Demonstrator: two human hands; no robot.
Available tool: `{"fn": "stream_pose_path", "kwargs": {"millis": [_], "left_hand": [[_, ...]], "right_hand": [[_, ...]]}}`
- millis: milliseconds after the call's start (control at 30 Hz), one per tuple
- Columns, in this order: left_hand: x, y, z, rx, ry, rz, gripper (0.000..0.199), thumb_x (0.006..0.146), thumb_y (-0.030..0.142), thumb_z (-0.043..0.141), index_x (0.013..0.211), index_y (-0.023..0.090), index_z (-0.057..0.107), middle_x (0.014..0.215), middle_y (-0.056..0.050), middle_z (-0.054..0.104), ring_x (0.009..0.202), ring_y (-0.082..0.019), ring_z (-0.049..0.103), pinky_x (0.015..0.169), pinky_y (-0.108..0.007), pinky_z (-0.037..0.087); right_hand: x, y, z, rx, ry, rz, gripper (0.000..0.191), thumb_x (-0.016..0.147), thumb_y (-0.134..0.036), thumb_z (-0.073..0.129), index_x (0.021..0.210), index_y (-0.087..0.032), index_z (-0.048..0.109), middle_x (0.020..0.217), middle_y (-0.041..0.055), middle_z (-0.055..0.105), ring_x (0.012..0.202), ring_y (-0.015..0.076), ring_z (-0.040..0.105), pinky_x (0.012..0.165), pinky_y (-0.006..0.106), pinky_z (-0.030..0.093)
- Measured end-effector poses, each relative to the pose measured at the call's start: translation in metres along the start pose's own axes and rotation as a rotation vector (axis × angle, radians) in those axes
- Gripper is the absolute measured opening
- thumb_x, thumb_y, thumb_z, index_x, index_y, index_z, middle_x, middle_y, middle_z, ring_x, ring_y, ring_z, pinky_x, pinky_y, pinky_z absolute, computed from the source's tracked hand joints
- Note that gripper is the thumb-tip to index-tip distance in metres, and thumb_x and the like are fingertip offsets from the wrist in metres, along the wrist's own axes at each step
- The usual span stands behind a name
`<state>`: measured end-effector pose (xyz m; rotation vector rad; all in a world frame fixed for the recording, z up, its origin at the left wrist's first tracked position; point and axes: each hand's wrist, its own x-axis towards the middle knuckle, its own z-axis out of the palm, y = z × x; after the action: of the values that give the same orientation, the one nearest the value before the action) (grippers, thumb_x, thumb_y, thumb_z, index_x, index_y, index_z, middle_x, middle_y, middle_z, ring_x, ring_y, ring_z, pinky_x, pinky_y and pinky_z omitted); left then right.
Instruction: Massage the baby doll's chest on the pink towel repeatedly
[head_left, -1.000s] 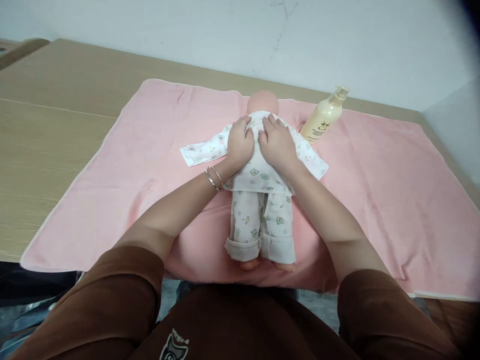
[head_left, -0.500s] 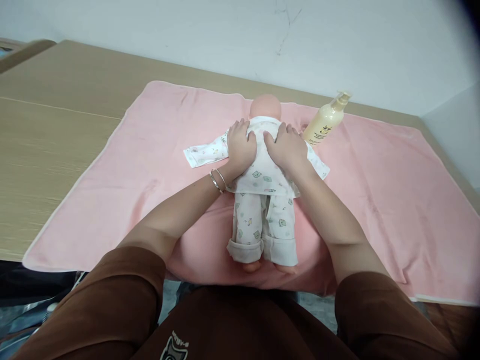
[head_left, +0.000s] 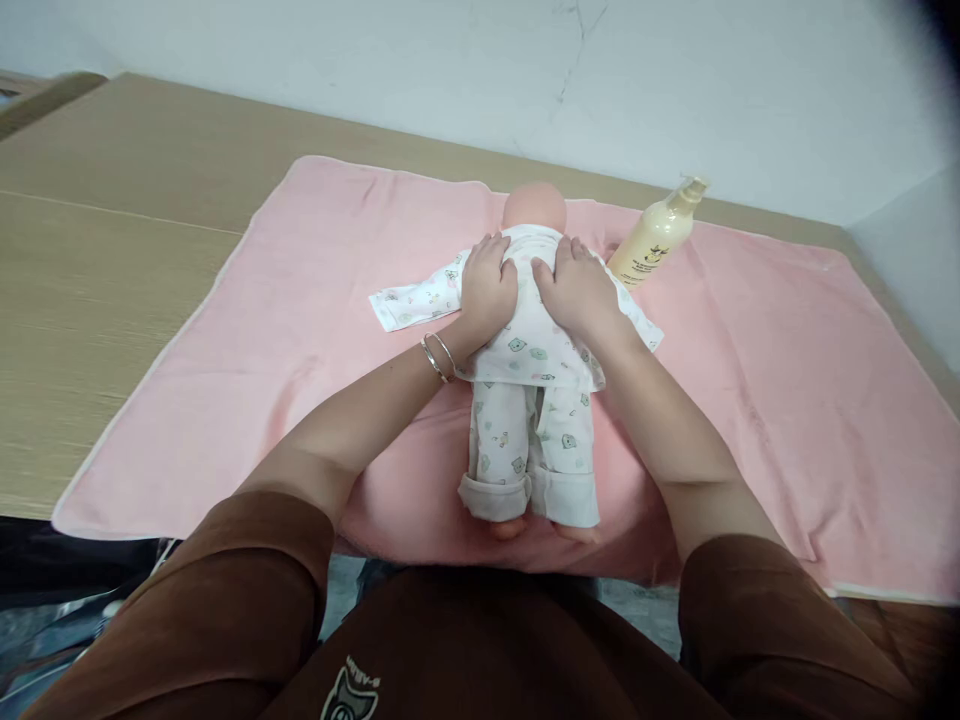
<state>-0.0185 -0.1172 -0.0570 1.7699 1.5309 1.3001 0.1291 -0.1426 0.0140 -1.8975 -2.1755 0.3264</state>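
A baby doll (head_left: 534, 208) lies face down on a pink blanket (head_left: 330, 260), its head toward the wall and its feet toward me. It wears a white printed shirt (head_left: 536, 350) and matching trousers (head_left: 501, 430) with rolled cuffs. My left hand (head_left: 489, 290) rests flat on the left side of the doll's upper back, thumb pointing inward. On the other side of the back lies my right hand (head_left: 581, 290), palm down with its thumb apart from the fingers. Neither hand grips anything. The doll's face is hidden against the blanket.
A pale yellow pump bottle (head_left: 654, 240) stands on the blanket just beyond my right hand. The blanket covers much of a wooden table (head_left: 150, 200), which backs onto a white wall (head_left: 420, 70). A brown chair-like edge (head_left: 52, 95) shows at far left.
Both hands stay on the doll's back with almost no movement. The whole view has shifted slightly.
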Motion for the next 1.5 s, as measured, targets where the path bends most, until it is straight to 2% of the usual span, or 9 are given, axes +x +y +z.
{"fn": "stream_pose_path", "kwargs": {"millis": [233,333,467,633,733,1033,1200,1300,1500], "left_hand": [[0.004,0.005,-0.005,0.108,-0.1,-0.058,0.052,0.101,0.019,0.042,0.152,0.017,0.054,0.173,-0.011,0.038,0.166,-0.024,0.026,0.14,-0.044,0.012],[0.004,0.003,-0.005,0.102,-0.092,-0.034,0.051,0.105,0.031,0.043,0.154,0.021,0.051,0.174,-0.01,0.036,0.167,-0.025,0.022,0.14,-0.048,0.01],[0.003,0.001,-0.003,0.104,-0.077,-0.019,0.048,0.105,0.037,0.042,0.149,0.023,0.056,0.17,-0.009,0.044,0.165,-0.026,0.029,0.14,-0.051,0.012],[0.002,0.004,-0.006,0.154,-0.116,-0.042,0.046,0.104,0.033,0.04,0.144,0.023,0.061,0.166,-0.008,0.051,0.162,-0.026,0.036,0.14,-0.049,0.015],[0.001,0.01,-0.008,0.201,-0.129,-0.026,0.048,0.103,0.029,0.038,0.145,0.02,0.06,0.166,-0.011,0.05,0.161,-0.027,0.038,0.139,-0.05,0.019],[-0.018,0.064,-0.015,0.408,-0.27,0.014,0.051,0.102,0.022,0.046,0.149,0.007,0.053,0.166,-0.022,0.046,0.161,-0.034,0.036,0.136,-0.049,0.025],[-0.004,0.063,-0.03,0.28,-0.198,-0.041,0.038,0.098,0.018,0.044,0.126,0.02,0.071,0.138,-0.01,0.073,0.135,-0.029,0.064,0.123,-0.045,0.046],[0.014,0.044,-0.032,0.18,-0.079,-0.085,0.041,0.099,0.016,0.04,0.128,0.022,0.069,0.138,-0.008,0.073,0.133,-0.025,0.065,0.12,-0.042,0.049],[0.008,0.046,-0.014,0.366,-0.215,-0.05,0.037,0.106,0.027,0.037,0.117,0.014,0.07,0.135,-0.019,0.071,0.141,-0.035,0.058,0.13,-0.053,0.032]], "right_hand": [[-0.005,-0.014,0.006,0.035,-0.053,-0.354,0.058,0.108,-0.032,0.029,0.161,-0.012,0.044,0.171,0.0109,0.04,0.163,0.0272,0.029,0.138,0.053,0.016],[0.013,0.008,0.004,0.102,-0.035,-0.275,0.06,0.11,-0.045,0.027,0.161,-0.019,0.045,0.172,0.008,0.038,0.163,0.0288,0.029,0.136,0.058,0.02],[0.003,0.004,0.007,0.038,0.046,-0.092,0.067,0.109,-0.044,0.028,0.162,-0.005,0.038,0.17,0.0214,0.037,0.161,0.0378,0.032,0.132,0.064,0.025],[-0.02,-0.026,0.01,-0.015,0.011,-0.26,0.06,0.107,-0.032,0.029,0.16,-0.008,0.044,0.171,0.0155,0.038,0.163,0.0331,0.028,0.135,0.059,0.018],[-0.005,-0.012,0.008,0.049,0.01,-0.206,0.059,0.107,-0.034,0.028,0.159,-0.012,0.045,0.171,0.0125,0.038,0.163,0.031,0.029,0.135,0.058,0.021],[0.022,0.027,0.003,0.105,-0.037,-0.003,0.07,0.107,-0.048,0.031,0.157,0.0,0.04,0.171,0.0249,0.033,0.163,0.0365,0.026,0.134,0.057,0.019],[-0.009,0.007,-0.029,-0.009,-0.081,-0.058,0.058,0.107,-0.051,0.032,0.117,-0.009,0.071,0.122,0.0244,0.073,0.123,0.0414,0.066,0.11,0.057,0.048],[-0.014,0.004,-0.04,0.052,-0.031,-0.029,0.069,0.107,-0.063,0.023,0.094,-0.017,0.073,0.095,0.018,0.075,0.106,0.0386,0.07,0.101,0.055,0.051],[0.023,0.026,-0.001,0.165,0.067,-0.076,0.065,0.11,-0.055,0.018,0.12,-0.013,0.066,0.13,0.0205,0.07,0.129,0.0354,0.062,0.113,0.051,0.046]]}}
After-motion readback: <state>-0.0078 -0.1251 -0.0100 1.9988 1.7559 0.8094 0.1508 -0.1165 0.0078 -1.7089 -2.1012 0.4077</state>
